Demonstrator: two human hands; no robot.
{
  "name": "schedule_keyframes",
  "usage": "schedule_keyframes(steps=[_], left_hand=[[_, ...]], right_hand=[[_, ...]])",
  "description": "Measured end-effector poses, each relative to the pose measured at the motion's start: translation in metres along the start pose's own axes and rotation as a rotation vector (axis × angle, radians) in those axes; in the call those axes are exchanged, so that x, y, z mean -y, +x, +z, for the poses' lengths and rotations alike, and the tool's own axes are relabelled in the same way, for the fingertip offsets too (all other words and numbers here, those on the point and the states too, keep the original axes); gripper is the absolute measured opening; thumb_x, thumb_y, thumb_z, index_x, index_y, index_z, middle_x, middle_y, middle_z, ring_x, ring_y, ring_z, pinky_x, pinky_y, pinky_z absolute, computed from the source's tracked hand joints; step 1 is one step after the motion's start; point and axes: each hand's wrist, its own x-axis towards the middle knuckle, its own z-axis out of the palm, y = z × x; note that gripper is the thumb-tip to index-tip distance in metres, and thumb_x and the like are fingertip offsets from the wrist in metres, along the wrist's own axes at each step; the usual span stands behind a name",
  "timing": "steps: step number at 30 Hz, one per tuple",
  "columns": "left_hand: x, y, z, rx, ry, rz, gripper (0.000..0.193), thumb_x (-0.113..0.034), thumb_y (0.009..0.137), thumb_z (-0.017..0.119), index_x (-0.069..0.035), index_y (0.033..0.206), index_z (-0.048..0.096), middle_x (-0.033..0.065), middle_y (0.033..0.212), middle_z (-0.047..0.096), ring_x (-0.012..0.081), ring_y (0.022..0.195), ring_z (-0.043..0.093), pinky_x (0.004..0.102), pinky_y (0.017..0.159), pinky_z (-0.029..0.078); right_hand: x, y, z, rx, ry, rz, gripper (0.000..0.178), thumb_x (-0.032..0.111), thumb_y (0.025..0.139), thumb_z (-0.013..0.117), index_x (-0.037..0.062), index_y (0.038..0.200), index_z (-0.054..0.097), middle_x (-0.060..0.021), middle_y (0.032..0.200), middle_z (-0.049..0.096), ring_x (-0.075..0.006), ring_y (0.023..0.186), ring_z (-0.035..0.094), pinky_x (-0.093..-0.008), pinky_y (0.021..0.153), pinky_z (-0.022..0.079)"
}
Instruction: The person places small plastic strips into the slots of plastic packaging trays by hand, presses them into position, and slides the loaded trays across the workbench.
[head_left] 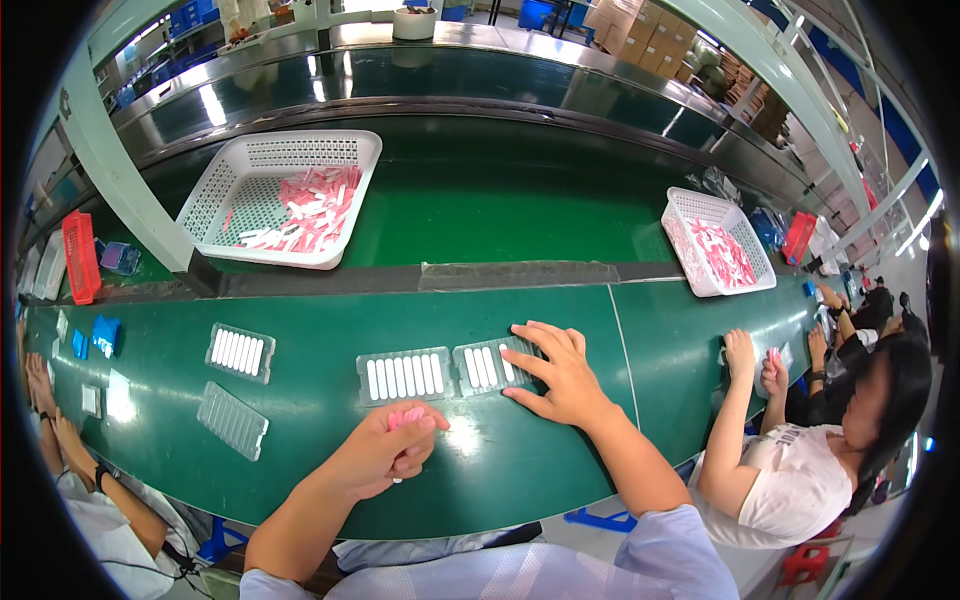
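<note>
My left hand [392,450] is closed around a few pink strips [405,416], and a white end shows below its fingers. My right hand [562,378] has its fingers spread over a clear plastic tray [466,384], with fingertips at the tray's right part. White strips stand side by side in that tray's left slots; my fingers partly hide the right ones. Just left of it lies another clear tray [362,384] with a row of white strips. Further left are a third filled tray [238,352] and a clear tray without strips [232,420].
A white basket [200,215] of pink and white strips stands at the back left, a smaller one [735,288] at the back right. Blue packets [105,335] lie far left. A co-worker [800,480] sits to the right; other hands [75,440] are at the left edge.
</note>
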Motion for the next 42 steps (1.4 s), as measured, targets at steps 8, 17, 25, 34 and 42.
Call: schedule_keyframes(steps=[8,17,25,34,42], left_hand=[[0.037,-0.001,-0.001,0.058,-0.382,0.084,0.050,-0.001,0.098,0.057,0.001,0.147,0.046,0.0128,0.123,0.065,0.0177,0.099,0.065,0.0280,0.073,0.048],[0.048,0.001,0.009,0.102,-0.145,0.098,0.045,-0.014,0.104,0.058,0.001,0.145,0.047,0.0130,0.130,0.064,0.0166,0.094,0.066,0.0250,0.059,0.041],[0.047,-0.005,0.015,0.082,0.020,0.046,0.043,-0.019,0.106,0.057,0.002,0.142,0.049,0.0153,0.132,0.064,0.0152,0.094,0.067,0.0231,0.058,0.041],[0.055,-0.020,-0.009,-0.034,-0.270,0.068,0.035,-0.022,0.108,0.054,0.001,0.134,0.054,0.0177,0.121,0.069,0.0165,0.084,0.070,0.0210,0.051,0.038],[0.050,-0.016,0.003,-0.060,-0.273,0.061,0.041,-0.023,0.106,0.059,-0.001,0.139,0.050,0.0134,0.128,0.066,0.0159,0.094,0.067,0.0214,0.058,0.041]], right_hand=[[0.043,0.009,-0.014,-0.100,0.243,-0.200,0.034,0.025,0.077,0.084,0.0137,0.107,0.073,-0.0023,0.115,0.069,-0.0226,0.107,0.063,-0.0404,0.093,0.038],[0.079,0.019,-0.023,0.157,0.681,0.141,0.032,0.020,0.082,0.079,0.0111,0.111,0.070,-0.0009,0.093,0.064,-0.0187,0.087,0.059,-0.0350,0.090,0.038],[0.057,0.028,-0.017,0.104,1.016,0.151,0.014,-0.001,0.081,0.079,0.0047,0.094,0.079,-0.0035,0.077,0.065,-0.0109,0.071,0.057,-0.0259,0.062,0.043],[-0.008,0.017,-0.008,0.058,0.111,-0.194,0.027,0.023,0.077,0.082,0.0173,0.103,0.078,-0.0021,0.096,0.058,-0.0226,0.087,0.056,-0.0379,0.080,0.044],[0.014,0.019,-0.015,0.001,0.179,-0.139,0.037,0.028,0.075,0.083,0.0146,0.109,0.075,-0.0057,0.108,0.062,-0.0275,0.098,0.058,-0.0408,0.084,0.045]])
